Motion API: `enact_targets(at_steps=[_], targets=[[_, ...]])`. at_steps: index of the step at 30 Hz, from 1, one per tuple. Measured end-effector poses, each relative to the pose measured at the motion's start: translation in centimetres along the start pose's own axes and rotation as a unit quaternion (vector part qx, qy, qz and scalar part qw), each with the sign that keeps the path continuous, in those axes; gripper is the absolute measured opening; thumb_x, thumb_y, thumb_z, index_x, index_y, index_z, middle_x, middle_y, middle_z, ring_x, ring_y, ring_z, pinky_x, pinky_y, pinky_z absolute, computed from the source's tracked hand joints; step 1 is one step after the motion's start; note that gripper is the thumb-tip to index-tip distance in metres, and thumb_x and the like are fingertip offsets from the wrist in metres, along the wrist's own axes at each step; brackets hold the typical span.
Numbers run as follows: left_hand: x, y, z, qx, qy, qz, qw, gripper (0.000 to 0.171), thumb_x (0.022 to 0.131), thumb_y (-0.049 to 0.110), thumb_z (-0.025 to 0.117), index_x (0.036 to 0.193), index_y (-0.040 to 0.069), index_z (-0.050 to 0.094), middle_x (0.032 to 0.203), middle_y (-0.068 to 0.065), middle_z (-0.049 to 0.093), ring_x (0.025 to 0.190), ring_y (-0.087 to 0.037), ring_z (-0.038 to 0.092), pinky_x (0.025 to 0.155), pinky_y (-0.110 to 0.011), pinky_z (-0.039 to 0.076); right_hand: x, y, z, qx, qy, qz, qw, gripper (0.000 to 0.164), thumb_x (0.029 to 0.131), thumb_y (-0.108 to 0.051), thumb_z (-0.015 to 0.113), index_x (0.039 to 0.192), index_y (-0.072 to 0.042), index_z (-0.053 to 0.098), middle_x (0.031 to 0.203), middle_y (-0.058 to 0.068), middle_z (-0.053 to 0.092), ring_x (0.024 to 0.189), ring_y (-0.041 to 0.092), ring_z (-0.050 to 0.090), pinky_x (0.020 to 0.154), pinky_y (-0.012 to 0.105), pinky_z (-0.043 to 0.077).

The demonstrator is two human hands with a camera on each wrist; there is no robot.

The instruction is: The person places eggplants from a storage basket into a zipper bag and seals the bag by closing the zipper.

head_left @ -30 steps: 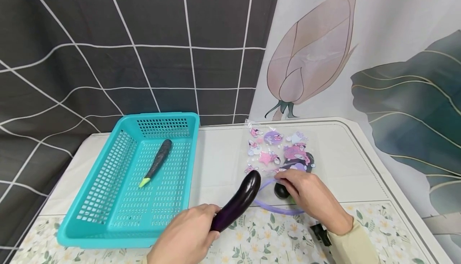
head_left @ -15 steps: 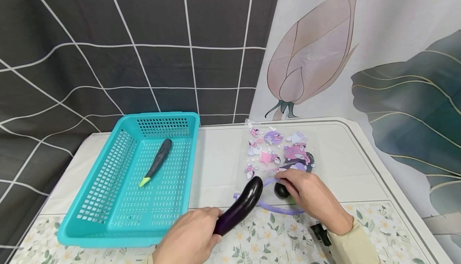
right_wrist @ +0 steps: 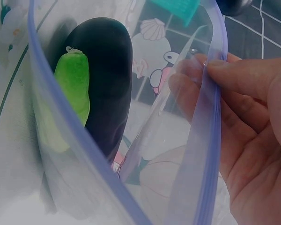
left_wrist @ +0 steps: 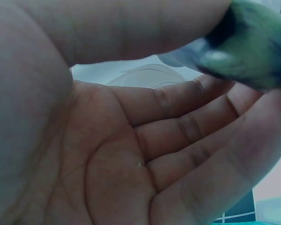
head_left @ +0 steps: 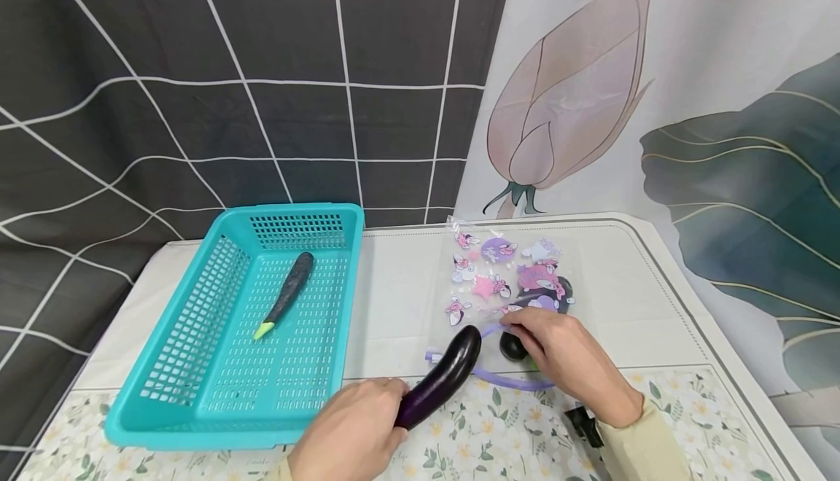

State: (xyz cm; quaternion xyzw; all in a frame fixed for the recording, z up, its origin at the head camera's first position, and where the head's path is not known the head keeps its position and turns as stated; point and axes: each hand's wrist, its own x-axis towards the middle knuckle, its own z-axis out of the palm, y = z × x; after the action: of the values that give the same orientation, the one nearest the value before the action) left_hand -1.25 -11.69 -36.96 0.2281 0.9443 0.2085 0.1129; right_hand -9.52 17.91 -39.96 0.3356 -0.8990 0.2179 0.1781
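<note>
My left hand (head_left: 354, 426) grips a glossy dark purple eggplant (head_left: 438, 382) by its near end, in front of the bag's mouth. In the left wrist view, thumb and fingers pinch its blurred greenish end (left_wrist: 253, 51). My right hand (head_left: 567, 346) pinches the purple zip edge of a clear printed plastic bag (head_left: 482, 288). In the right wrist view, the bag's mouth gapes between its purple edges (right_wrist: 210, 140). Inside it lie a dark eggplant (right_wrist: 107, 79) and a bright green end (right_wrist: 72, 82) of a vegetable, its other part hidden.
At left stands a turquoise perforated basket (head_left: 354, 284) with one slim dark vegetable (head_left: 292, 291), green-tipped, inside. A black grid-patterned cloth (head_left: 295, 124) hangs behind. The table bears a white and flowered cover (head_left: 400, 284). A black strap piece (head_left: 584, 426) sits by the right wrist.
My left hand has shifted slightly right and nearer to me with the eggplant, uncovering the purple end of the bag's zip. The right hand has stayed in place on the bag.
</note>
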Motion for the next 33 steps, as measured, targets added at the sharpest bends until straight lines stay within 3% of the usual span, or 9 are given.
enact_targets(at_steps=[11, 27, 33], targets=[[0.31, 0.12, 0.31, 0.0, -0.006, 0.001, 1.0, 0.02, 0.078, 0.017, 0.083, 0.088, 0.011, 0.067, 0.073, 0.007, 0.06, 0.063, -0.006, 0.052, 0.059, -0.03, 0.048, 0.02, -0.03, 0.07, -0.002, 0.004, 0.007, 1.0, 0.022, 0.084, 0.0, 0.077, 0.102, -0.013, 0.073, 0.099, -0.004, 0.074, 0.091, 0.012, 0.071, 0.078, 0.033, 0.058], [0.34, 0.75, 0.35, -0.02, -0.059, -0.029, 0.9977, 0.019, 0.08, 0.019, 0.083, 0.09, 0.012, 0.068, 0.071, 0.009, 0.058, 0.06, -0.004, 0.05, 0.058, -0.028, 0.046, -0.05, -0.02, 0.1, -0.003, 0.011, 0.015, 1.0, 0.023, 0.083, 0.001, 0.078, 0.101, -0.013, 0.074, 0.099, -0.003, 0.074, 0.092, 0.014, 0.071, 0.078, 0.035, 0.058], [0.44, 0.9, 0.84, -0.012, -0.06, -0.016, 0.998, 0.019, 0.079, 0.018, 0.083, 0.087, 0.014, 0.066, 0.069, 0.01, 0.055, 0.059, -0.004, 0.05, 0.056, -0.027, 0.044, -0.02, -0.02, 0.11, -0.003, 0.01, 0.016, 1.0, 0.024, 0.083, 0.001, 0.077, 0.102, -0.013, 0.074, 0.1, -0.003, 0.074, 0.092, 0.014, 0.071, 0.078, 0.035, 0.058]])
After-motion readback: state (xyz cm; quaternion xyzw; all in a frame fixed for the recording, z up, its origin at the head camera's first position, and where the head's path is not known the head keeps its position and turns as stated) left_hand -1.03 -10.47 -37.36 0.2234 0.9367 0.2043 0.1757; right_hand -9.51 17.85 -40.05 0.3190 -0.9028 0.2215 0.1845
